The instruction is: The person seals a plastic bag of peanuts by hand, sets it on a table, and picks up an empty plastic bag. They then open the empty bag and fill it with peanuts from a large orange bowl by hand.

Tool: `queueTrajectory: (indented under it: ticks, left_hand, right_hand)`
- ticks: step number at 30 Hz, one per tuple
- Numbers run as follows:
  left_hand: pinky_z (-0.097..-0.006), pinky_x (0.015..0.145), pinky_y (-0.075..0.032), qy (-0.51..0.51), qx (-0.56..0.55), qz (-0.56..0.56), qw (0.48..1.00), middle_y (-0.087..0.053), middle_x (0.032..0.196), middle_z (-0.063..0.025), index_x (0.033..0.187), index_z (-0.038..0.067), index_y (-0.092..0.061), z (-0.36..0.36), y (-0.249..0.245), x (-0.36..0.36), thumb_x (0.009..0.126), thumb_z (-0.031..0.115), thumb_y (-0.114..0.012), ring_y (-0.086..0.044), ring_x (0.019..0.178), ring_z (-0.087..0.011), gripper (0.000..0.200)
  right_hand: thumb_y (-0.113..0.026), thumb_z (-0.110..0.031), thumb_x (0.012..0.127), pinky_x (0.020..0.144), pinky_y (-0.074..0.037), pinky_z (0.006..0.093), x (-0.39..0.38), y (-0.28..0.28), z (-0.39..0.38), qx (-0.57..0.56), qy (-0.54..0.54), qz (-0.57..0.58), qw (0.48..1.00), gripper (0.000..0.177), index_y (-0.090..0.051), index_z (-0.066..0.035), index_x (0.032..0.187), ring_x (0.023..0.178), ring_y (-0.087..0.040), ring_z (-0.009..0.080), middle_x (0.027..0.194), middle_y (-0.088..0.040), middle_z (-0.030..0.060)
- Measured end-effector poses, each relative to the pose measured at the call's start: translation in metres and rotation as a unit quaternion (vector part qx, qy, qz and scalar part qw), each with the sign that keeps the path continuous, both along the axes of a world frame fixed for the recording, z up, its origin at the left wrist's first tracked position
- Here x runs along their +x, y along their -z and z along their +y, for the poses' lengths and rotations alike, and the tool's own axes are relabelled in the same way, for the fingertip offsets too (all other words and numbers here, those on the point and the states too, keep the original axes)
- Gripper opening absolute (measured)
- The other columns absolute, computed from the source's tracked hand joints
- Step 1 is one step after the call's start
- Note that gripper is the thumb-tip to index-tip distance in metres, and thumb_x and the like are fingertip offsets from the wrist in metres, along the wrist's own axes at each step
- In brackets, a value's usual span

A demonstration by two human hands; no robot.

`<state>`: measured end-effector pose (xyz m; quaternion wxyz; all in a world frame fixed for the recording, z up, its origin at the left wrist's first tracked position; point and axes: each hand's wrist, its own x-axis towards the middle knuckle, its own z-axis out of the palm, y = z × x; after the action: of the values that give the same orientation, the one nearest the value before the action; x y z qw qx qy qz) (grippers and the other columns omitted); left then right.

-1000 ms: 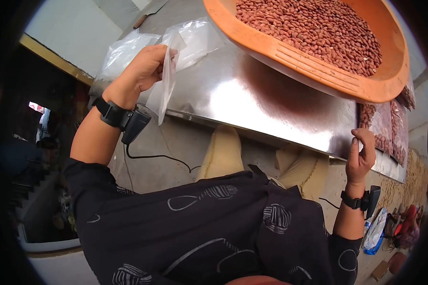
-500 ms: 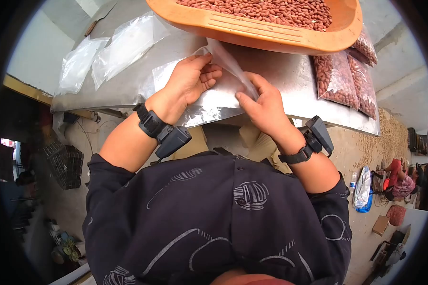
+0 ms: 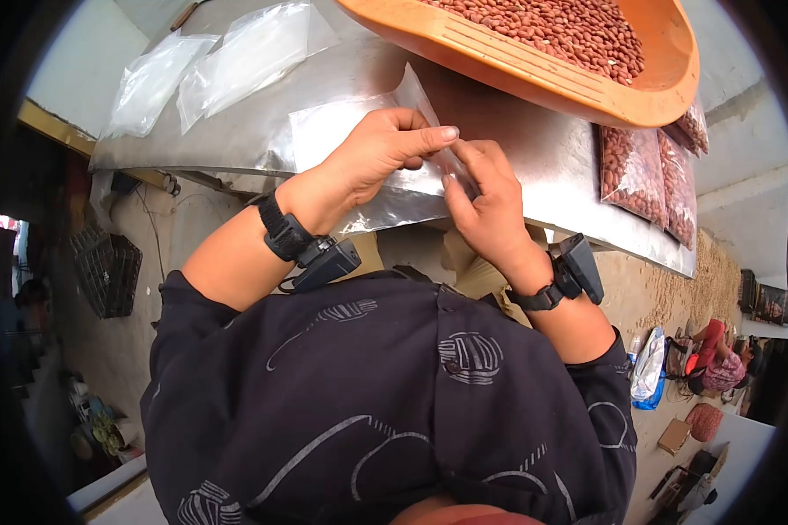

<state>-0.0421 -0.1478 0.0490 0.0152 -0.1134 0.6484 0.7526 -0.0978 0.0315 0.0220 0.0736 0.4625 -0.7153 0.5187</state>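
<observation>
A clear plastic bag (image 3: 417, 94) stands up between my hands, its lower part spread across the metal table's front edge. My right hand (image 3: 492, 199) pinches the bag's right side between thumb and fingers. Close beside it, my left hand (image 3: 378, 156) has its fingers curled against the plastic and its thumb stretched toward the right fingertips. The left fingertips are partly hidden behind the thumb and the film. Just beyond the hands sits an orange scoop-shaped basin (image 3: 517, 66) full of reddish-brown peanuts (image 3: 562, 37).
Flat clear bags (image 3: 252, 59) lie at the table's left, with another stack (image 3: 156, 86) beside them. Filled peanut bags (image 3: 635, 175) rest at the right edge of the metal table (image 3: 562, 188). A person (image 3: 725, 363) sits low on the floor far right.
My left hand has moved right, close to my right hand, and its thumb now reaches over the bag's edge. The view has shifted, so the basin appears further right.
</observation>
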Motion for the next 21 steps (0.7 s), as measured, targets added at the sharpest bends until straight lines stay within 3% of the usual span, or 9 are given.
queueTrajectory:
  ticks: [5, 11, 14, 21]
  left_hand:
    - [-0.0253, 0.081, -0.046, -0.014, 0.06, -0.003, 0.998, -0.065, 0.094, -0.0057, 0.097, 0.002, -0.064, -0.004, 0.006, -0.002, 0.088, 0.024, -0.069, -0.06, 0.089, -0.0125, 0.025]
    - [-0.0297, 0.082, -0.045, -0.014, 0.062, 0.015, 0.998, -0.067, 0.093, -0.0063, 0.095, 0.002, -0.069, -0.005, 0.009, 0.0, 0.085, 0.025, -0.067, -0.06, 0.091, -0.0151, 0.025]
    - [-0.0309, 0.082, -0.045, -0.017, 0.072, 0.021, 0.997, -0.067, 0.094, -0.0063, 0.097, 0.002, -0.069, -0.005, 0.011, 0.0, 0.086, 0.027, -0.068, -0.06, 0.092, -0.0151, 0.028]
    - [-0.0274, 0.081, -0.048, -0.015, 0.059, 0.004, 0.998, -0.067, 0.097, -0.006, 0.1, 0.001, -0.069, -0.005, 0.009, -0.001, 0.09, 0.023, -0.066, -0.061, 0.092, -0.0132, 0.024]
  right_hand:
    - [-0.067, -0.011, 0.082, 0.073, -0.051, 0.0352, -0.002, 0.0, -0.001, -0.005, -0.015, 0.004, 1.0, 0.037, -0.061, -0.002, 0.118, 0.085, -0.061, 0.0281, 0.103, -0.058, 0.0148]
    - [-0.059, -0.021, 0.093, 0.081, -0.048, 0.0334, -0.011, -0.013, 0.007, 0.023, -0.064, -0.158, 0.985, 0.032, -0.062, 0.001, 0.116, 0.089, -0.059, 0.0251, 0.103, -0.059, 0.0156]
    - [-0.056, -0.019, 0.094, 0.082, -0.048, 0.0342, -0.016, -0.007, 0.006, 0.013, -0.074, -0.154, 0.985, 0.031, -0.062, 0.001, 0.117, 0.092, -0.059, 0.0272, 0.103, -0.06, 0.0167]
    - [-0.058, -0.019, 0.092, 0.083, -0.048, 0.036, -0.007, -0.008, -0.001, 0.019, -0.04, -0.017, 0.999, 0.034, -0.059, -0.001, 0.122, 0.095, -0.059, 0.0312, 0.107, -0.059, 0.0172]
